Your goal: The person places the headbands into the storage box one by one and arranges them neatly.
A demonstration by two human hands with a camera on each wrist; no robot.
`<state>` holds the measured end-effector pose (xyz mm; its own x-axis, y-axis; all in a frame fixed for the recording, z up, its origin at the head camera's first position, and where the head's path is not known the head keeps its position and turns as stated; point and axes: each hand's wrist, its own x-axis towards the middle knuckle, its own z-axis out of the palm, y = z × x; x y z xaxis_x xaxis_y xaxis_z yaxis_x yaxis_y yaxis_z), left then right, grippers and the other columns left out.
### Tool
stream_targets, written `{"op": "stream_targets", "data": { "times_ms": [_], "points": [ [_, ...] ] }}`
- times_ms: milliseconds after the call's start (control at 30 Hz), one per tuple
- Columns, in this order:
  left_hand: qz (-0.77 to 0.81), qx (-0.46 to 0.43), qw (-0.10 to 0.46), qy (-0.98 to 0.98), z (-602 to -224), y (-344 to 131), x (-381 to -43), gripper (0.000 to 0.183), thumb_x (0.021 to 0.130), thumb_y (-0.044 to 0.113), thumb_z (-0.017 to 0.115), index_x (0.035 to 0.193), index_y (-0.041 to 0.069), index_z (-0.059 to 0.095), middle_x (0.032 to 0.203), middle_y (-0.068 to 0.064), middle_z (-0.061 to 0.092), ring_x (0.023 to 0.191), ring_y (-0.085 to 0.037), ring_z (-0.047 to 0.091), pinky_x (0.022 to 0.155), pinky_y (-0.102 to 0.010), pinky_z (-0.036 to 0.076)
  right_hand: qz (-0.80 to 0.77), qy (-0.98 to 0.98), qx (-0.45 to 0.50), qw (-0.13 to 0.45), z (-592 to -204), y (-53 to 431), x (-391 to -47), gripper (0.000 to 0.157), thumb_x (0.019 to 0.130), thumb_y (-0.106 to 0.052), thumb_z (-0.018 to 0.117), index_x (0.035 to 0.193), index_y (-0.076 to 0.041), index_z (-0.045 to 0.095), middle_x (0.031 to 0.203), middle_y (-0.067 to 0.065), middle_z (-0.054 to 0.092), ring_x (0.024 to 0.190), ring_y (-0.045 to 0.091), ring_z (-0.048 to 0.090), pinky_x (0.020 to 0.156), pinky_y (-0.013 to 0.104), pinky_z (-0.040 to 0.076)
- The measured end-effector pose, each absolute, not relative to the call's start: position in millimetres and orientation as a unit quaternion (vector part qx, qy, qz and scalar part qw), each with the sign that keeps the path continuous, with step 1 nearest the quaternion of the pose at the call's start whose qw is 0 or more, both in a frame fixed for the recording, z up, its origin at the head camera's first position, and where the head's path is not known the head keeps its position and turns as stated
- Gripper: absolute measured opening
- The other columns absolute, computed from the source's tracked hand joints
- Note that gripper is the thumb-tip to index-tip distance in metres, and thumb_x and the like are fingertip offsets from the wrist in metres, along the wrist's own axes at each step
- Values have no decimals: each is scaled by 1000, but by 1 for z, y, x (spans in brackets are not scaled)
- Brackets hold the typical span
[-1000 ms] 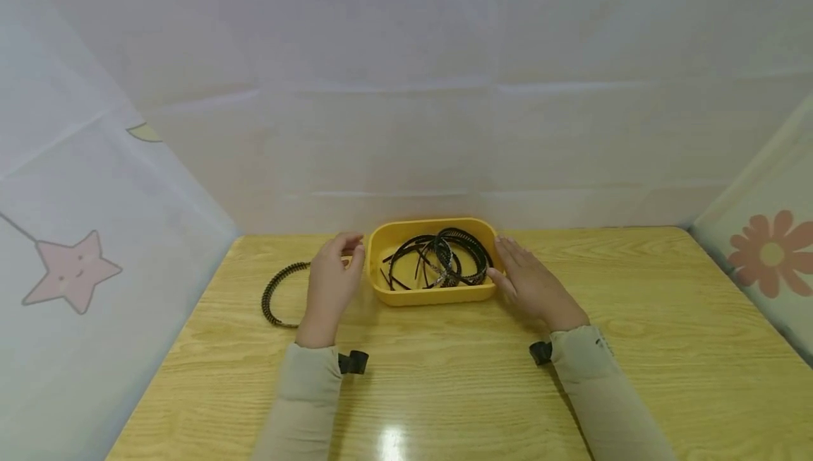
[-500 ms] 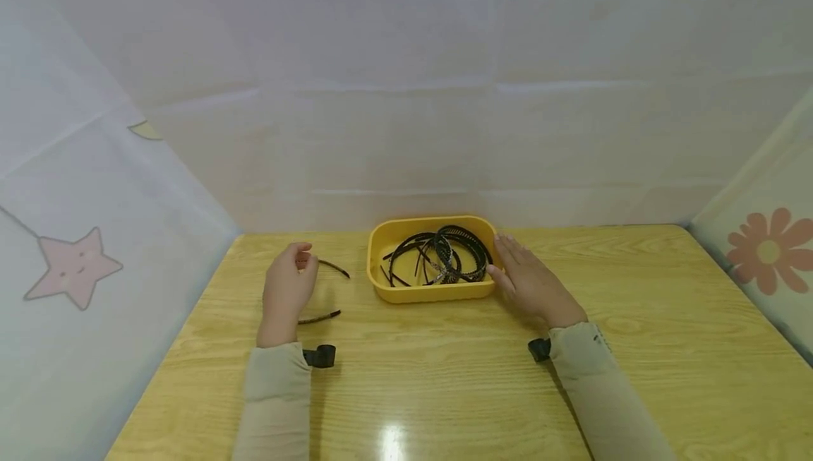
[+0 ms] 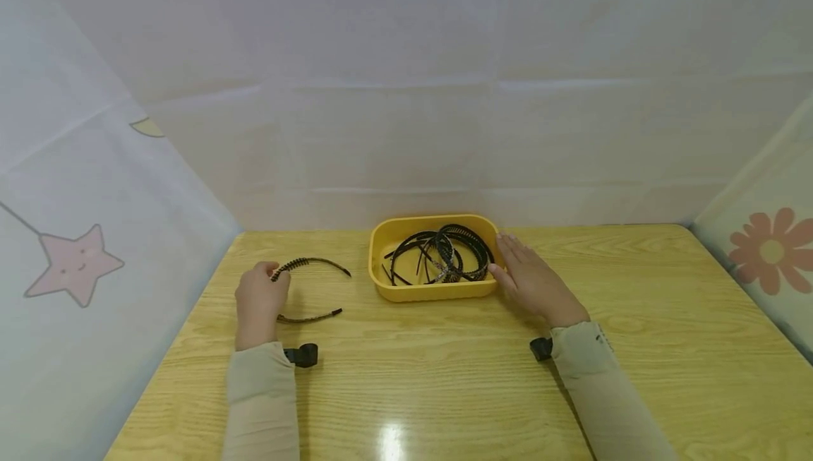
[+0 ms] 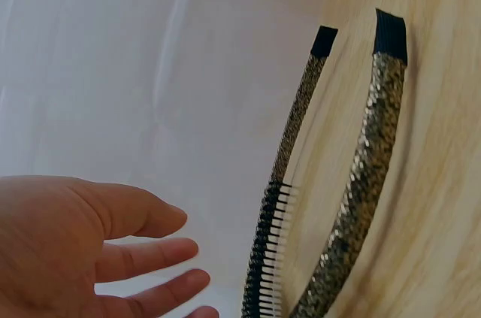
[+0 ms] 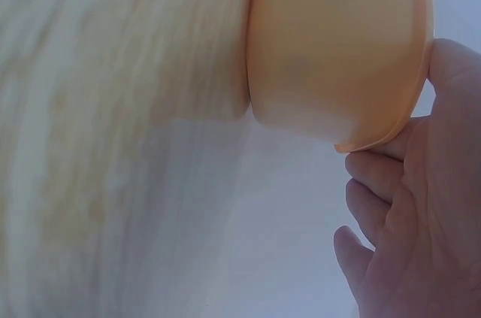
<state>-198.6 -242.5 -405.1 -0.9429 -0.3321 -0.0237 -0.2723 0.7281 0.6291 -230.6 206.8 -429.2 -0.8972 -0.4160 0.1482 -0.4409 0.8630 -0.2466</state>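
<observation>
A dark glittery headband [image 3: 311, 319], with small comb teeth along its curve, lies on the left of the table. My left hand [image 3: 260, 302] is at its curved part and hides some of it. In the left wrist view the thumb and fingers [image 4: 154, 258] are spread and stop short of the toothed band [image 4: 264, 250]. My right hand [image 3: 536, 283] holds the right end of a yellow box [image 3: 438, 294], thumb over the rim, fingers along the outer wall [image 5: 323, 40]. Several black headbands [image 3: 447, 256] lie tangled inside the box.
The wooden table [image 3: 413, 362] meets a pale cloth backdrop [image 3: 406, 129] just behind the box. Cloth side panels with a star and a flower stand at left and right.
My left hand has moved left, from beside the box to the headband's curve, uncovering both of the headband's ends. The right hand has stayed on the box.
</observation>
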Motion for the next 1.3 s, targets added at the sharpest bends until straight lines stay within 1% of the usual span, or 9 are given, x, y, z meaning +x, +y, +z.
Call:
{"op": "stream_targets", "data": {
  "times_ms": [100,167,233,433,567,700,900,1067,1300],
  "points": [
    [-315,173,17,-933,-409,-248,-197,52,98,28,40,140,-3,35,134,-32,39,118,-52,34,93,-60,33,140,-965,218,37,-429,208,-230,71,98,-54,22,149,-6,12,155,12,11,143,29,9,114,49,13],
    [-308,175,0,-935,-413,-252,-197,54,98,29,39,140,-4,33,133,-33,38,120,-53,30,96,-63,26,139,-965,218,35,-429,208,-230,71,98,-55,21,149,-6,11,156,11,10,143,28,8,115,48,13],
    [-306,176,-11,-936,-416,-255,-196,56,98,30,38,140,-6,32,133,-35,37,121,-54,28,98,-64,24,137,-965,220,35,-429,208,-230,72,98,-55,21,149,-6,11,156,12,10,143,29,8,114,49,13],
    [-317,177,-43,-931,-420,-262,-197,59,98,30,39,141,-8,28,136,-36,33,122,-54,29,98,-62,31,130,-966,219,36,-428,208,-230,71,98,-54,20,149,-6,10,156,12,10,143,29,9,115,48,13],
    [-331,174,-50,-926,-420,-263,-197,56,97,23,40,141,-10,27,137,-35,34,121,-51,35,95,-58,37,134,-966,217,36,-427,208,-229,71,98,-54,21,149,-6,10,155,13,11,143,29,9,115,48,13],
    [-352,179,-54,-917,-421,-264,-196,54,96,16,39,141,-10,26,138,-34,33,123,-49,34,95,-57,39,137,-965,218,40,-427,207,-229,71,98,-53,22,149,-5,12,155,14,13,142,30,10,114,49,14],
    [-347,189,-34,-918,-424,-267,-196,46,96,12,40,136,-10,37,135,-31,40,121,-46,40,88,-51,45,129,-967,215,34,-427,207,-230,72,98,-55,20,149,-7,10,156,12,11,143,28,8,115,48,12],
    [-346,200,-23,-916,-427,-267,-197,41,97,15,43,130,-7,48,130,-29,47,115,-45,46,84,-50,47,122,-968,215,38,-428,208,-230,72,97,-56,19,150,-8,10,156,11,10,143,28,9,115,47,12],
    [-376,209,-19,-903,-425,-265,-195,39,95,20,48,124,-5,54,124,-29,52,105,-42,53,76,-47,49,121,-968,218,41,-427,208,-231,72,97,-56,20,149,-7,10,155,11,11,143,28,9,115,48,12]
  ]
}}
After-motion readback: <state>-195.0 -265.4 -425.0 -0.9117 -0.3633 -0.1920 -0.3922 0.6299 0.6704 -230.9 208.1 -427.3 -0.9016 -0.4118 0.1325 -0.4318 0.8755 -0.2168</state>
